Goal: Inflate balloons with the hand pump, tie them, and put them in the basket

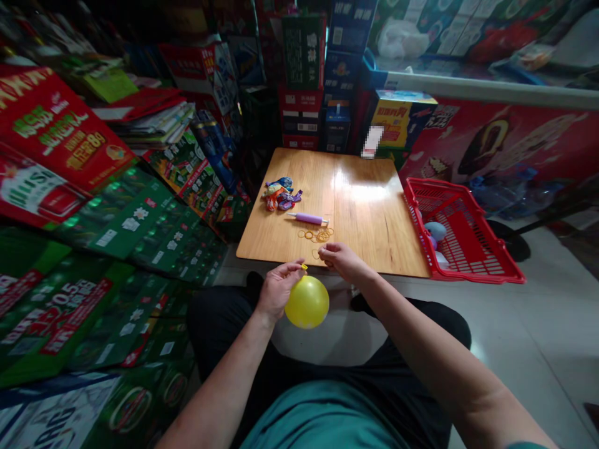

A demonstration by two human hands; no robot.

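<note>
My left hand (279, 288) pinches the neck of an inflated yellow balloon (307, 304), which hangs below the fingers in front of the table's near edge. Just to the right, my right hand (340, 260) is closed on a thin rubber band (315, 254) whose loop sticks out to the left of the fingertips. On the wooden table (360, 231), a small heap of rubber bands (322, 236) lies beyond my hands. Behind it rests a purple balloon pump (309, 219). Farther left sits a pile of colourful uninflated balloons (282, 194).
A red plastic basket (472, 237) stands on the floor at the table's right, with a few inflated balloons (437, 232) inside. Stacked green cartons (135, 218) line the left. More boxes (304, 93) rise behind the table, and a freezer (486, 137) stands at the back right.
</note>
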